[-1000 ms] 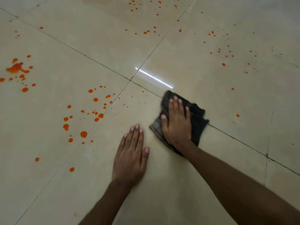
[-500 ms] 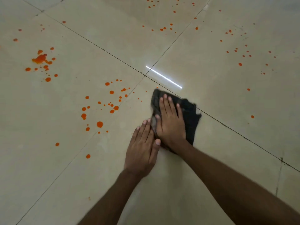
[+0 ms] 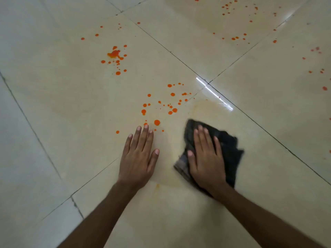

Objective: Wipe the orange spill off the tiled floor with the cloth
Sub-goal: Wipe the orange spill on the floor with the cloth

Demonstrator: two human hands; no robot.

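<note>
Ahead, orange drops [image 3: 157,122] by left hand [image 3: 138,158], cloth [image 3: 230,151] under right hand [image 3: 206,158]

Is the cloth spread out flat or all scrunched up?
Scrunched up. The dark cloth lies bunched in uneven folds with ragged edges, pressed under the flat right hand.

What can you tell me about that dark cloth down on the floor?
The cloth is dark, almost black, with a paler, faintly checked patch at its near left corner. It looks like soft fabric, bunched unevenly, and lies on the tiled floor, right of the nearest orange drops. The right hand presses flat on it with straight fingers; the left hand rests on the floor beside it, apart.
</note>
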